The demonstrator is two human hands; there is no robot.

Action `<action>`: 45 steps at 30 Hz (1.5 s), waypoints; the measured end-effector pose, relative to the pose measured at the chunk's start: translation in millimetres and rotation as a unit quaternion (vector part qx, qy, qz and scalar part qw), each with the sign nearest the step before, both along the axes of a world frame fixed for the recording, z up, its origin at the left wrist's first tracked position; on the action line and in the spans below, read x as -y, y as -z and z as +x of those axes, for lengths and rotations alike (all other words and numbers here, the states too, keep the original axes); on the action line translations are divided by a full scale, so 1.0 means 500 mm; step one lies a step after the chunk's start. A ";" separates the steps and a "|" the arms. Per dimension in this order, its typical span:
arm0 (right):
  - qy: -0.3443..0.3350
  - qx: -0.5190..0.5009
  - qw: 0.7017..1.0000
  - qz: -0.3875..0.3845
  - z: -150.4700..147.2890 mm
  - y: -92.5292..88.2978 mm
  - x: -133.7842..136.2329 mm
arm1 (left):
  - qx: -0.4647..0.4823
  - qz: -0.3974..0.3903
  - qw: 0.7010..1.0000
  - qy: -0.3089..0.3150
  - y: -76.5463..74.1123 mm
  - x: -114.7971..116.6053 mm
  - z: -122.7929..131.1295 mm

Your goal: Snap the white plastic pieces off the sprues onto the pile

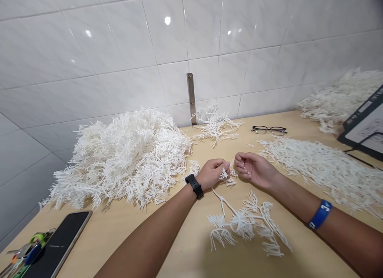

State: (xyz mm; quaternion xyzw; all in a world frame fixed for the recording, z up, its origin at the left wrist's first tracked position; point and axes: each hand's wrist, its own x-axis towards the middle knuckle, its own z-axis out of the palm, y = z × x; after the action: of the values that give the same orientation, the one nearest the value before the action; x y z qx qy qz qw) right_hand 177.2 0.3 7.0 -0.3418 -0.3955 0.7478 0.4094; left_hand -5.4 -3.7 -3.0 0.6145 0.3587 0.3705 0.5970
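Where the phone point(60, 242) lay at eight o'clock on the worktop point(185, 246), a big heap of white sprigs point(125, 154) rose at ten. The left hand point(212, 173) was closed on a small white tuft point(224, 174); a branched sprig point(239, 222) lay just below at six. The right hand point(251, 168), fingers curled, met that tuft, its grip unclear. Glasses point(269, 130) sat at one, a flat pile point(323, 166) at three.

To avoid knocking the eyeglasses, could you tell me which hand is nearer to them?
Right. The right hand lies just in front of the eyeglasses, slightly to their left; the left hand, pinching a white sprig, is farther left.
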 end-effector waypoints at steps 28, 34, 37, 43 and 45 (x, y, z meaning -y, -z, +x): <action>-0.073 0.284 0.892 0.345 -0.009 0.034 0.011 | -0.090 0.138 0.984 0.069 0.006 0.000 -0.011; -0.050 0.215 0.930 0.295 -0.010 0.038 0.000 | -0.094 0.160 0.979 0.081 0.006 -0.004 -0.016; 0.049 0.142 0.960 0.236 0.011 0.027 -0.017 | -0.069 0.174 0.978 0.095 0.002 -0.003 -0.016; 0.153 0.035 0.986 0.058 0.059 0.018 -0.054 | -0.076 0.152 0.985 0.014 0.003 -0.002 -0.008; 0.131 -0.004 0.991 0.015 0.060 0.018 -0.055 | -0.091 0.130 0.987 0.002 0.003 0.001 -0.005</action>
State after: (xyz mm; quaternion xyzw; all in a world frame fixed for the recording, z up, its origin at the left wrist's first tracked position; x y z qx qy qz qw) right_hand 207.1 28.0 -2.0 -0.3814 -0.3566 0.6829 0.5109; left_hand -8.1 -4.1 -4.5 0.7187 0.3589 0.3555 0.4779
